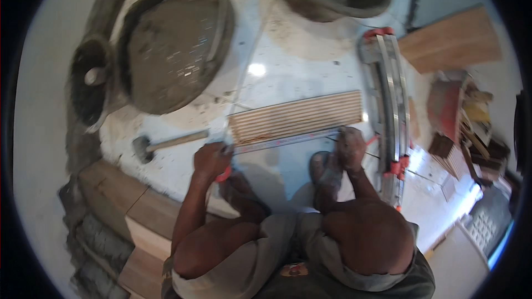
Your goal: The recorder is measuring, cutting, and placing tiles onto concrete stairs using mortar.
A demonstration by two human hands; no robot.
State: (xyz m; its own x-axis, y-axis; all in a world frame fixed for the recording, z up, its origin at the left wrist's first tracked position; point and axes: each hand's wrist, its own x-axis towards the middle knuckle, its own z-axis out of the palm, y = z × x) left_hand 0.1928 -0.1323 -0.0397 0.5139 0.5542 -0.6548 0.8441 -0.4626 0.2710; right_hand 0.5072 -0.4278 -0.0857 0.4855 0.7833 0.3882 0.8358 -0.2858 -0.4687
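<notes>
A ribbed tan tile piece (296,115) lies on the floor in front of my feet, its ridged face up. Along its near edge stretches the pale blade of a tape measure (285,140). My left hand (212,159) is closed around the tape measure at the tile's left corner, and part of a red case shows beneath the palm. At the other end, my right hand (351,147) pinches the blade by the tile's near right corner. A mallet (166,145) with a dark head and wooden handle rests left of the tile, apart from my left hand.
A large round tub (221,44) of wet mortar stands far left, beside a smaller dark bucket (88,99). Another tub (316,8) is at the back. A tile cutter (390,99) lies along the right, near a wooden board (454,39) and a pile of scraps. Wood-look tiled steps (149,210) border the left.
</notes>
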